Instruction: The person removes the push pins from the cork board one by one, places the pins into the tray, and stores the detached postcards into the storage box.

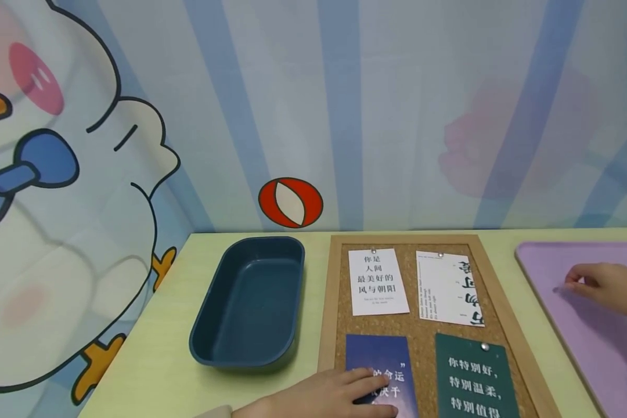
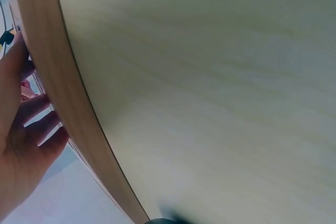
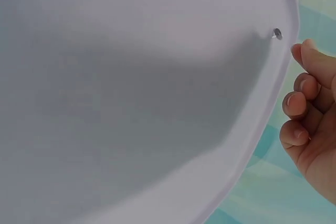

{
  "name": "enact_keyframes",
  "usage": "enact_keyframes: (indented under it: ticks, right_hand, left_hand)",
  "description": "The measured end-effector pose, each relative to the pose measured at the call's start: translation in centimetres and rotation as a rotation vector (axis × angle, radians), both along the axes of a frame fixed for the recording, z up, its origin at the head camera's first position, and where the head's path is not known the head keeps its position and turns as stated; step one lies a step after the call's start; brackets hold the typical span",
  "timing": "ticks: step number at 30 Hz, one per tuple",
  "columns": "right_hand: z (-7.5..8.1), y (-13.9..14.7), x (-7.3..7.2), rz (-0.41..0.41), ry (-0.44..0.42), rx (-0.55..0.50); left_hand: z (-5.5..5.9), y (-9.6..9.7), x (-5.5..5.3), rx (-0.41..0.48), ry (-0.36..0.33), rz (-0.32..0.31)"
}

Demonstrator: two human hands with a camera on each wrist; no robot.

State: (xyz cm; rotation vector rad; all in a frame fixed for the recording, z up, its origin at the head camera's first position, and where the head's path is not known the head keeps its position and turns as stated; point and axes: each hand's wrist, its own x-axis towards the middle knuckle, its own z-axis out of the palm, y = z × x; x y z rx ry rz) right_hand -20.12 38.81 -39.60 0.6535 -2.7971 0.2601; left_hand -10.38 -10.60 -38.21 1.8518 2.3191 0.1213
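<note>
My left hand (image 1: 339, 396) lies with fairly straight fingers over a blue-purple card (image 1: 378, 348) on the framed corkboard (image 1: 418, 331), hiding part of its lettering. No pin shows on that card's visible part. In the left wrist view, the fingers (image 2: 37, 129) reach past the board's wooden edge (image 2: 68, 93). At the right, my right hand (image 1: 608, 288) hovers over the purple tray (image 1: 569, 255) with loosely bent fingers. Just beyond its fingertips, a small silvery push pin (image 3: 277, 34) sits on the tray, apart from them.
Two white cards (image 1: 378, 283) and a green card (image 1: 475, 377) are pinned on the corkboard. A dark blue basin (image 1: 251, 313) stands to its left on the pale yellow table (image 1: 151, 348). A printed curtain (image 1: 397, 116) hangs behind the table.
</note>
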Motion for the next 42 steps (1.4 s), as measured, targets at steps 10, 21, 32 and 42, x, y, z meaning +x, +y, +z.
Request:
enact_keyframes:
  ticks: [10,21,32,42]
  right_hand:
    - [0.3,0.0,0.8,-0.108,-0.082,-0.024]
    - [1.0,-0.6,1.1,-0.092,-0.054,-0.047]
    - [3.0,-4.0,1.5,-0.07,-0.157,-0.043]
    - [3.8,-7.2,2.4,0.01,-0.129,-0.166]
  left_hand:
    - [-0.1,0.1,0.0,-0.022,0.069,-0.006]
    - [-0.1,0.3,0.3,-0.005,0.195,-0.012]
    - [0.6,0.4,0.4,-0.037,0.171,-0.012]
    - [1.6,-0.2,0.3,-0.003,0.327,0.015]
